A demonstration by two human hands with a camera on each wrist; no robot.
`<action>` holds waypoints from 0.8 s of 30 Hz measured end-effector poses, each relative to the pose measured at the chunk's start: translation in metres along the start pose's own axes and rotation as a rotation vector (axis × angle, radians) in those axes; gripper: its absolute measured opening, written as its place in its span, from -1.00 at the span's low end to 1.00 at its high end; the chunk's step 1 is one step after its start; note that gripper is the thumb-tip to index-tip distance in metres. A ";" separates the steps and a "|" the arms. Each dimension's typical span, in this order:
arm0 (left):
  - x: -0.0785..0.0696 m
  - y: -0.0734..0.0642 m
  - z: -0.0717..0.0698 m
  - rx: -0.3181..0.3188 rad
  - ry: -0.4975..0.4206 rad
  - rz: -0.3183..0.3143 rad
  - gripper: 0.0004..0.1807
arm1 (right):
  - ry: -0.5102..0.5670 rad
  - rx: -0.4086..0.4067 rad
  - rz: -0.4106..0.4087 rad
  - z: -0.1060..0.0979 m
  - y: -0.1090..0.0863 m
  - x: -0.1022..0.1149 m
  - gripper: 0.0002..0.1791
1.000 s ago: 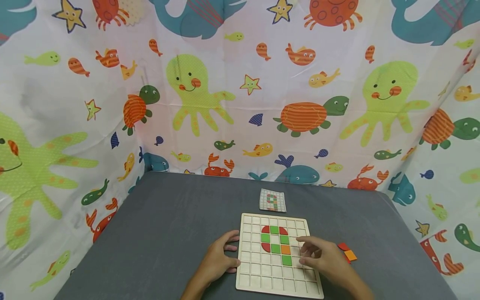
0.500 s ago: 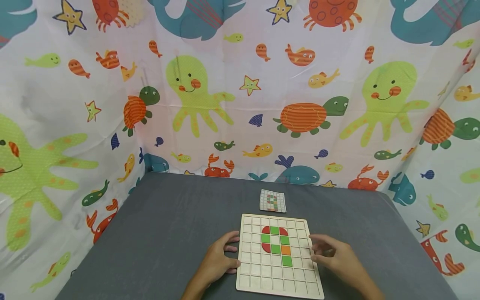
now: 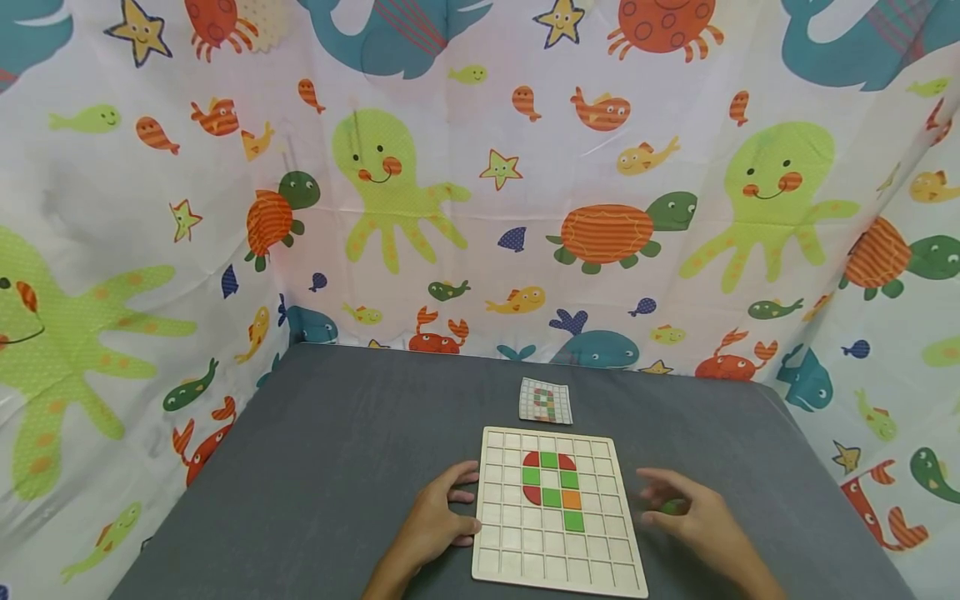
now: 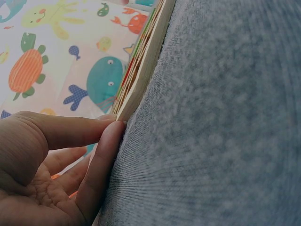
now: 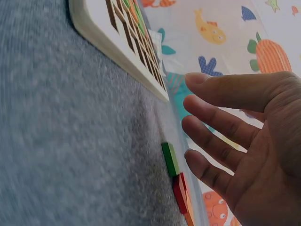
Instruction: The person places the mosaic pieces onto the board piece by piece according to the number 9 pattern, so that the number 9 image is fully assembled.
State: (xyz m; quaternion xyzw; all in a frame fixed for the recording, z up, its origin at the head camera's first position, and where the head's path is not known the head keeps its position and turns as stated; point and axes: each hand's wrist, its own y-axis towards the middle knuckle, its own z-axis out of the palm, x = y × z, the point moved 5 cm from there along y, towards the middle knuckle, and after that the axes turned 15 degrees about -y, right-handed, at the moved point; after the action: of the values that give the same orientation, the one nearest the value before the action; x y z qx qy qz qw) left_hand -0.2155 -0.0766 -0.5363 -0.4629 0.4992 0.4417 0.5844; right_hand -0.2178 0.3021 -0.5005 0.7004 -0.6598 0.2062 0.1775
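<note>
A square wooden grid board [image 3: 525, 550] lies on the grey cloth, with red, green and orange tiles set in some of its squares. My left hand [image 3: 437, 518] is at its left edge; in the left wrist view, the thumb and a fingertip meet at the rim of the board. Right of the board my right hand [image 3: 693, 517] hovers with fingers apart and loosely curved, nothing between them. A green tile [image 5: 170, 160] lies on the cloth close to its fingertips. Beside that are a red tile [image 5: 180, 193] and an orange tile [image 5: 189, 207], partly cut off.
Behind the board lies a small card [image 3: 545, 402] printed with a coloured grid pattern. A curtain [image 3: 480, 250] with sea animals stands around the back and sides of the cloth-covered table [image 3: 360, 417].
My right hand has moved rightwards from over the board to above the loose tiles, which it now largely covers in the head view. My left hand and the board stay put.
</note>
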 end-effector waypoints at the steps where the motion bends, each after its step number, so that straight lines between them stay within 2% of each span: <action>1: 0.000 0.000 0.000 -0.001 0.001 0.000 -0.04 | 0.001 -0.001 0.001 -0.001 0.000 -0.002 -0.34; 8: -0.002 -0.001 0.001 0.003 0.003 0.012 -0.05 | -0.014 -0.011 -0.024 -0.006 0.000 -0.012 -0.31; 16: -0.002 -0.001 0.000 0.002 -0.001 0.007 -0.04 | -0.117 0.019 0.029 -0.008 0.004 -0.025 -0.31; 24: -0.002 -0.001 0.000 0.002 0.003 0.011 -0.04 | -0.149 0.017 0.043 -0.007 0.006 -0.034 -0.32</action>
State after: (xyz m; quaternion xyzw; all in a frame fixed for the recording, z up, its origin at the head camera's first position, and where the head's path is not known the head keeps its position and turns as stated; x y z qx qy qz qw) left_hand -0.2147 -0.0765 -0.5340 -0.4604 0.5030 0.4436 0.5815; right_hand -0.2253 0.3347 -0.5122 0.7011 -0.6842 0.1628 0.1175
